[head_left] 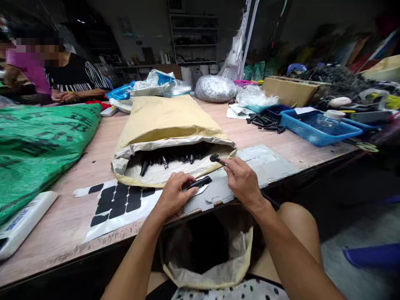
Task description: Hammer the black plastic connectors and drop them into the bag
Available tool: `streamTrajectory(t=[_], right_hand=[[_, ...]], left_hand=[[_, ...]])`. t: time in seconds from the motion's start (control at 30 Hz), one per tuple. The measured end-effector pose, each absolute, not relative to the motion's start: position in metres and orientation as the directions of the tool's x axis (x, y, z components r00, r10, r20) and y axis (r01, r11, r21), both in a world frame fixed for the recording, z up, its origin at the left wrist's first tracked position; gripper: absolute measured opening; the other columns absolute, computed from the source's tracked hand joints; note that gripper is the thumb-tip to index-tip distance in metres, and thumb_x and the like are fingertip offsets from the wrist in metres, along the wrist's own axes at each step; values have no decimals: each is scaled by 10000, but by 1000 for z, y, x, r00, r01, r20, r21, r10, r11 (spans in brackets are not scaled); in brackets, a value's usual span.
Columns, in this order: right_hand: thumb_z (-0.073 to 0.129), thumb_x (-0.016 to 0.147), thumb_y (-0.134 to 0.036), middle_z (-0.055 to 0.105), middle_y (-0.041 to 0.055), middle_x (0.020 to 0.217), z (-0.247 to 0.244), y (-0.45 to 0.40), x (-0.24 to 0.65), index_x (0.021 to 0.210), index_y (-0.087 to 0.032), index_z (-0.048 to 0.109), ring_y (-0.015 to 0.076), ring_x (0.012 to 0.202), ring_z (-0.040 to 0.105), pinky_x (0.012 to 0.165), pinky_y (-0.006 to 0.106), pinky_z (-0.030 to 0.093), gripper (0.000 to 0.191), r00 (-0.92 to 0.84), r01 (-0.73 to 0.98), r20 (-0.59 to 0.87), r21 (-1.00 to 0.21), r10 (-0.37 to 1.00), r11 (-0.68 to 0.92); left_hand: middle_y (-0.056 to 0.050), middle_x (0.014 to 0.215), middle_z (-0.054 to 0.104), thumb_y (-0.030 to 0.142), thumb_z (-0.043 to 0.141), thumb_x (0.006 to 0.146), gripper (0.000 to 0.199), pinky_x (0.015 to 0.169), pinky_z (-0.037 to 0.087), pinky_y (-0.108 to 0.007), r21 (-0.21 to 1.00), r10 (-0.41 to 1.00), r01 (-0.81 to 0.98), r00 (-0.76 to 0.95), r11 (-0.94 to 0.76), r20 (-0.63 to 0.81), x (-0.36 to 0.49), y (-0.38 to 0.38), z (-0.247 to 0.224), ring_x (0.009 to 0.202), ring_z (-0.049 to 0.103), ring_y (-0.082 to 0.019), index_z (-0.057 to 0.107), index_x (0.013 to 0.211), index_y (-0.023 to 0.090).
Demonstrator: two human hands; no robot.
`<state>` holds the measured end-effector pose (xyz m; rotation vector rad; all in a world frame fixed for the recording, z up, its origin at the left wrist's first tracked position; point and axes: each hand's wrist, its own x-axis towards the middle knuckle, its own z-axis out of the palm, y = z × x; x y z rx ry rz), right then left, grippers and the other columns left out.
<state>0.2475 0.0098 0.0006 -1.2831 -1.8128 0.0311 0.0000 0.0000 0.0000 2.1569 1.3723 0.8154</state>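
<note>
My left hand point(178, 192) is closed around a short black part point(200, 182) at the table's front edge. In my right hand point(243, 180) is a small tool with a round black head point(215, 158), pinched by its thin shaft; its exact kind is unclear. Just beyond both hands lies a tan paper sack point(175, 112), its mouth facing me, with several black parts point(165, 161) inside. Left of my left hand, a white sheet of black stickers point(120, 200) lies flat. Below the table edge, a second sack point(208, 280) hangs open at my lap, its inside dark.
A green woven sack point(46, 146) and a white box-like object point(25, 221) take up the left side. Rightward are flat grey cardboard point(265, 164), loose black pieces point(265, 123) and a blue tray point(318, 127). Two people sit at the far left; one wears a black top point(75, 75).
</note>
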Motion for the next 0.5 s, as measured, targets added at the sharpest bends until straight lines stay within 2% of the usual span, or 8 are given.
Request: streamTrajectory(t=[0.1,0.23,0.33,0.4,0.5], right_hand=[[489,990,-160,705,91,1062,10,-12,234,1248,-188,675,233,1025,656,930,374,535,319,-167,605,618,-551,768,575],[473,1002,-149,701,78,1066,18,-32,218,1278,-201,660,208,1013,655,906,342,536,337,-248,504,587,-602,771,620],[456,1009,-148,690,77,1048,15,-38,210,1312,-204,645,204,1004,645,897,332,530,362,-266,522,573,-591,775,616],[453,1004,-142,678,65,983,10,-40,208,1310,-215,651,195,935,641,850,315,531,372,-298,578,529,-562,794,592],[459,992,-133,662,54,928,7,-40,208,1291,-218,668,190,876,635,811,302,527,375,-310,649,478,-526,822,550]], left_hand=[[-32,926,663,303,699,856,152,858,411,-375,662,918,639,324,-391,229,2,1,0,956,525,-244,717,980,216],[-23,913,652,275,690,854,135,859,403,-368,672,915,625,324,-397,239,2,2,-2,957,521,-238,712,976,224],[-19,852,613,269,691,849,67,818,395,-354,664,914,631,323,-401,246,2,3,-3,911,514,-229,681,875,208],[-16,804,578,276,686,855,116,792,385,-348,648,910,641,336,-411,245,2,3,-3,873,508,-223,641,782,198],[-15,803,577,279,688,855,126,794,381,-348,650,908,637,338,-415,249,2,4,-3,872,509,-222,640,773,196]])
